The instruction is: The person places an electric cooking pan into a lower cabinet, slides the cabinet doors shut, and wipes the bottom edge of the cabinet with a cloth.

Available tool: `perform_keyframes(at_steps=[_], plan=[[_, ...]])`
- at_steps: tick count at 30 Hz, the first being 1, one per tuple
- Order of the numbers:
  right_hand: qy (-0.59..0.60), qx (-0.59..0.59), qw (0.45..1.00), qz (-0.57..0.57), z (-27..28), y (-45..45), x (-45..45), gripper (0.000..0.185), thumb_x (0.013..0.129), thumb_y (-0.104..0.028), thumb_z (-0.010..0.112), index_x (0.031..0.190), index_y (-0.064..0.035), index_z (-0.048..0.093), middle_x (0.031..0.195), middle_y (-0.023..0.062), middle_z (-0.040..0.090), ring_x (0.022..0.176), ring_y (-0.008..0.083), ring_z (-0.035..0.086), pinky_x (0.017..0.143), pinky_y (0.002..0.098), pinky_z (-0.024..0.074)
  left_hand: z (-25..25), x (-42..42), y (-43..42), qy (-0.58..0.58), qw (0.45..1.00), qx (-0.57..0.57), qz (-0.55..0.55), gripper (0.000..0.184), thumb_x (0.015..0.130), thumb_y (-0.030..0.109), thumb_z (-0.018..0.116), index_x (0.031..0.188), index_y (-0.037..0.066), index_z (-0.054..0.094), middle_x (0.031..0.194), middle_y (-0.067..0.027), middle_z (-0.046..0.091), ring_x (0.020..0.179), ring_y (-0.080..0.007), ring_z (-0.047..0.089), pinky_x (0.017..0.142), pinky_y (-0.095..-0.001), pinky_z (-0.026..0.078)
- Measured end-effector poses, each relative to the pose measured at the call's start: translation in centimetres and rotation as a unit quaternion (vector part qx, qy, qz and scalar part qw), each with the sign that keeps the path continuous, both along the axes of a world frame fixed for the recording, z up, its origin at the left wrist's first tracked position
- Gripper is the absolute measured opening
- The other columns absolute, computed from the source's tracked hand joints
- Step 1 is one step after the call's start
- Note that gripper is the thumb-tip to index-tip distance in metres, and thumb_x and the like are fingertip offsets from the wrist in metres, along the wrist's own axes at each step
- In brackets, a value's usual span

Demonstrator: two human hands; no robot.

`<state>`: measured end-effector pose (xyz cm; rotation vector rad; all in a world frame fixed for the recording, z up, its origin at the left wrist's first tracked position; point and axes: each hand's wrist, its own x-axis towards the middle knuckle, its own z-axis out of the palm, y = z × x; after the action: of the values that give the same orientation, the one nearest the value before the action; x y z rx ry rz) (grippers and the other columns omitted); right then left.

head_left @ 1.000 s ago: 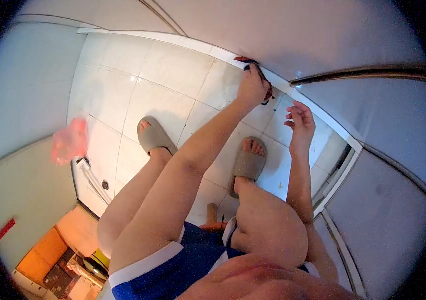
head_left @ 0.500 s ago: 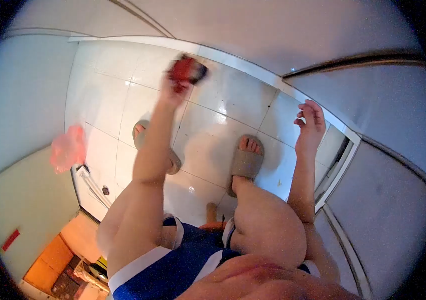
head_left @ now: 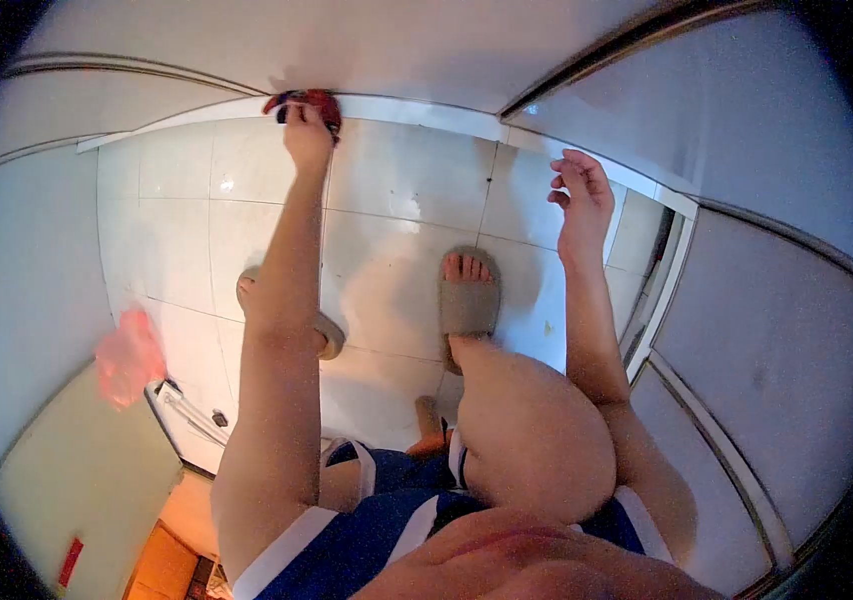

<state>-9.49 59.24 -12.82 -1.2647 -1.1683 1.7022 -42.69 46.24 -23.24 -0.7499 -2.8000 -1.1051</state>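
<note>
At the foot of the pale cabinet front, my left hand is closed on a crumpled red and dark cloth. The cloth touches the white strip where the floor meets the panel. My right hand hangs in the air to the right, its fingers loosely bent and apart, with nothing in it. It is nearest the bottom of the right-hand panels.
Under me is a glossy tiled floor, with my feet in grey-brown slippers. A pink plastic bag hangs at the left near a white frame. Panels rise ahead and on the right.
My left hand has carried the cloth forward and left, from above the floor to the base strip. The view has shifted slightly; my right hand keeps its loose bend.
</note>
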Motion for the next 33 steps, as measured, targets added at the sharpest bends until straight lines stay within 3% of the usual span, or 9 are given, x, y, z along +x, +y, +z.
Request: perform_keyframes(at_steps=[7,10,15,19,23,25,29,31,33], plan=[[0.012,-0.013,1.0,0.025,-0.8,-0.7,-0.9,0.014,0.088,-0.006,0.05,0.098,-0.007,0.059,0.086,0.0038,0.061,0.068,0.0095,0.053,0.056,0.0226,0.0456,0.7,13.2,5.5,-0.13,0.98,0.1,-0.111,0.03,0.086,0.013,0.048,0.112,-0.003,0.048,0.089,-0.0255,0.058,0.083,-0.042,0.056,0.071,-0.0452,0.044],[-0.005,-0.021,1.0,0.011,-1.9,-0.5,-0.1,0.014,0.087,-0.007,0.05,0.098,-0.0078,0.059,0.086,0.0036,0.061,0.069,0.0095,0.053,0.056,0.0224,0.0459,1.1,16.2,7.2,-0.125,0.985,0.074,-0.09,0.034,0.087,0.012,0.048,0.115,-0.005,0.044,0.093,-0.0274,0.056,0.085,-0.0425,0.054,0.074,-0.0457,0.043],[-0.018,-0.036,0.999,-0.003,-2.5,-0.5,-0.2,0.013,0.086,-0.01,0.054,0.097,-0.0066,0.059,0.085,0.0022,0.061,0.068,0.0082,0.05,0.057,0.0223,0.0426,0.7,21.9,8.3,-0.191,0.945,-0.03,-0.262,0.052,0.086,0.018,0.05,0.13,-0.004,0.034,0.101,-0.0305,0.054,0.092,-0.044,0.054,0.077,-0.0468,0.045],[-0.014,-0.027,1.0,0.005,-2.3,-0.1,0.1,0.014,0.086,-0.01,0.053,0.098,-0.0068,0.059,0.085,0.0023,0.061,0.069,0.0085,0.051,0.058,0.0226,0.0427,1.1,22.8,9.2,-0.189,0.959,0.027,-0.212,0.05,0.085,0.018,0.051,0.127,-0.004,0.039,0.097,-0.0296,0.056,0.091,-0.0438,0.055,0.076,-0.0468,0.046],[-0.036,-0.03,0.999,-0.003,-3.8,0.0,0.9,0.013,0.086,-0.009,0.052,0.098,-0.0071,0.059,0.086,0.003,0.061,0.07,0.0092,0.052,0.057,0.0229,0.0441,1.8,19.6,7.4,-0.231,0.926,-0.006,-0.298,0.041,0.083,0.018,0.055,0.119,0.001,0.05,0.092,-0.0257,0.061,0.084,-0.0382,0.06,0.076,-0.0423,0.048],[-0.045,-0.03,0.999,0.0,-4.4,0.1,1.1,0.014,0.087,-0.007,0.05,0.098,-0.0069,0.059,0.086,0.0036,0.062,0.069,0.0097,0.053,0.057,0.0232,0.0455,2.4,20.2,6.3,-0.272,0.795,-0.143,-0.522,0.038,0.082,0.02,0.056,0.114,-0.001,0.053,0.087,-0.0241,0.062,0.082,-0.0342,0.062,0.075,-0.0402,0.048],[-0.056,-0.04,0.997,0.039,-4.1,0.1,1.4,0.013,0.089,-0.011,0.052,0.1,-0.007,0.059,0.09,0.0039,0.062,0.074,0.0106,0.055,0.063,0.0242,0.0468,3.2,22.2,4.2,-0.411,0.844,0.013,-0.344,0.033,0.084,0.021,0.054,0.111,0.002,0.056,0.078,-0.017,0.064,0.071,-0.0253,0.062,0.064,-0.0346,0.05],[-0.04,-0.032,0.997,0.064,-4.1,0.0,1.2,0.015,0.089,-0.013,0.053,0.101,-0.0074,0.059,0.092,0.0039,0.062,0.078,0.011,0.057,0.064,0.0245,0.0476,3.4,22.0,3.3,-0.608,0.768,0.143,-0.142,0.02,0.086,0.017,0.051,0.099,0.005,0.062,0.073,-0.0055,0.061,0.061,-0.0142,0.057,0.06,-0.0291,0.047],[-0.048,-0.025,0.996,0.075,-3.9,-0.1,0.5,0.017,0.089,-0.012,0.054,0.103,-0.0072,0.059,0.093,0.0042,0.062,0.081,0.0117,0.057,0.065,0.0248,0.0486,3.3,21.1,3.4,-0.587,0.778,0.151,-0.165,0.02,0.087,0.017,0.051,0.1,0.005,0.061,0.074,-0.0049,0.06,0.063,-0.0126,0.056,0.061,-0.028,0.047]])
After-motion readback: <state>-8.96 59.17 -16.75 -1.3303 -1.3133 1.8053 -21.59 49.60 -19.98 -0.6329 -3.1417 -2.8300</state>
